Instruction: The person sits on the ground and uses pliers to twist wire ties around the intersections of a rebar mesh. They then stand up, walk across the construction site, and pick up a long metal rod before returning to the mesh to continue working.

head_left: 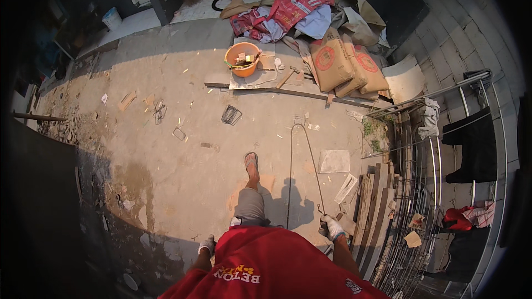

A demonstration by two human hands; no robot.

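Observation:
My right hand [332, 227], in a white work glove, is closed around one end of a long thin steel rod [314, 160]. The rod is bent into a narrow hairpin, with its rounded bend pointing away from me and its other leg running back toward my body. A small hook shows at the end by my right hand. My left hand [207, 244], also gloved, hangs low beside my red shirt. Its fingers look curled, but whether they hold anything is too small to make out. One sandalled foot [251, 165] is forward on the concrete.
Ahead, an orange bucket [242, 60] and a hammer [287, 77] lie on a low slab beside stacked brown sacks [332, 62]. Bent wire frames [231, 114] are scattered on the floor. At right are timber planks [372, 210], steel bars [407, 227] and a metal rack [496, 133].

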